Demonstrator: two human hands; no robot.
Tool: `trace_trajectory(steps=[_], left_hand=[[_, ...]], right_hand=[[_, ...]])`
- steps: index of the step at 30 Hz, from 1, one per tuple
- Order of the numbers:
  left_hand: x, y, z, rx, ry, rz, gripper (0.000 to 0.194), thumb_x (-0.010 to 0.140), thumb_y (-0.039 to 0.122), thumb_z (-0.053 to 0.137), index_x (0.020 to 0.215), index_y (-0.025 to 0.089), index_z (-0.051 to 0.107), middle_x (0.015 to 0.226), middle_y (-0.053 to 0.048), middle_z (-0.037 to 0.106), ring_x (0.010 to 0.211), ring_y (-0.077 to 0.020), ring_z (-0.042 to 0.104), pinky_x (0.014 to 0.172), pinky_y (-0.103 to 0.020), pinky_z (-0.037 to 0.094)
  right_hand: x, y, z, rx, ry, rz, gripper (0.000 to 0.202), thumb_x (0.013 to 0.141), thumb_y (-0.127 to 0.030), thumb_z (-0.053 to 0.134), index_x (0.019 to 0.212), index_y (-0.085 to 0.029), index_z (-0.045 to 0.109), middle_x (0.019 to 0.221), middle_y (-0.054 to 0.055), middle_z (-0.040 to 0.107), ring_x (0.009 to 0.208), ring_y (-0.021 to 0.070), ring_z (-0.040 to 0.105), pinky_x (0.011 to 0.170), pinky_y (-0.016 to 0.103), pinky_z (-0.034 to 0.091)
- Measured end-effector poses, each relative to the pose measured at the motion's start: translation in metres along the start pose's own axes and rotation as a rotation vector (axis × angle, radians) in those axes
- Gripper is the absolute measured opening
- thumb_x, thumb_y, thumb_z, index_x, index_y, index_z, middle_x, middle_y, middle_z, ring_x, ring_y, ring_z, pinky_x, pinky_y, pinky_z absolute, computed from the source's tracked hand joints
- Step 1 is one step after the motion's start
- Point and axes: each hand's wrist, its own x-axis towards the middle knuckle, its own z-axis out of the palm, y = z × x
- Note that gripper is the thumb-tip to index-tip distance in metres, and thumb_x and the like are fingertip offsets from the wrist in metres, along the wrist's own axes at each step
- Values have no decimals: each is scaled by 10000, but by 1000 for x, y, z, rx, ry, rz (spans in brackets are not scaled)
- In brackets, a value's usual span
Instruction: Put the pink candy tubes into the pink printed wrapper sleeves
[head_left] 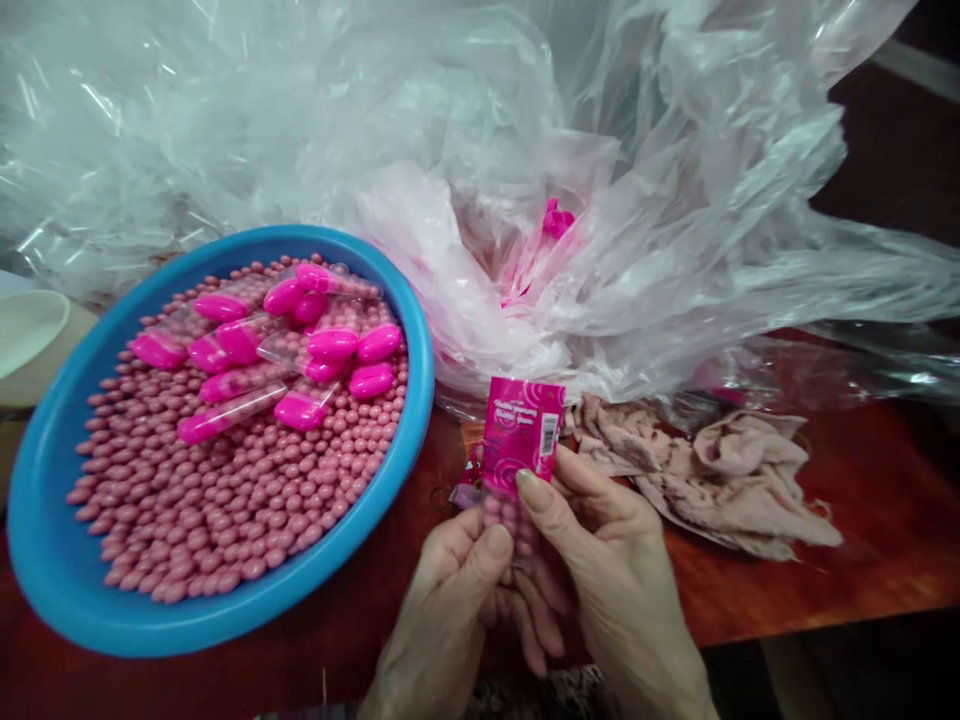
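- At the left edge of the frame, we see a pale, rounded container [34, 330], partly cut off.
- Across the upper left, we see a heap of crumpled clear plastic [187, 110].
- Filling the left half, we find a blue basin [418, 360], loaded with small pink balls [225, 510].
- On top of the balls, towards the back, we see clear tubes with bright pink ends [334, 345] lying in a loose pile.
- At lower centre, we see the left hand [442, 595], its thumb pressed to the bottom of a pink packet; its other fingers curl underneath, partly hidden.
- Just right of centre, between both hands, we see that packet [521, 430] upright: white lettering and a barcode above, pink balls showing below.
- Above it, we see an open plastic bag [645, 300] with bright pink pieces [556, 218] inside.
- At lower right of centre, we see the right hand [626, 570] pinching the packet, thumb in front, fingers behind.
- Further right, we see a rumpled beige cloth [727, 480] on a reddish-brown table [877, 510].
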Motion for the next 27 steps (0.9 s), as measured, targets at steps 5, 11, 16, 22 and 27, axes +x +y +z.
trace_trajectory(steps=[5,11,16,22,27], left_hand=[[-10,-5,5,60,183,11,344,814,443,604,947,128,635,493,5,599,334,-67,493,296,-106,342],[-10,-3,7,49,229,38,365,773,464,648,913,128,623,432,44,547,288,-51,449,287,-104,335],[-7,-1,5,17,93,74,262,849,386,571,784,132,568,494,11,608,282,-44,463,284,-100,337],[-7,-10,3,40,56,32,296,861,416,544,857,122,572,523,-14,634,280,-37,450,272,-89,307],[-11,-11,5,40,124,-10,418,788,501,615,971,127,583,462,28,603,267,-40,451,295,-98,346]], right_hand=[[-10,10,12,-82,105,-73,160,750,-366,720,764,-207,704,467,-52,560,365,78,480,351,166,453],[-20,17,17,-3,79,31,197,758,-386,714,734,-199,660,426,-74,548,248,43,391,223,134,315],[-17,6,3,80,-161,67,322,879,-462,550,708,-193,592,372,-96,460,247,68,469,286,147,387],[-10,2,0,29,-156,99,361,824,-499,606,943,-169,693,360,-66,514,229,78,417,245,161,350],[-16,3,11,-116,-12,-25,301,835,-457,604,856,-187,734,528,-2,664,246,58,406,299,186,430]])
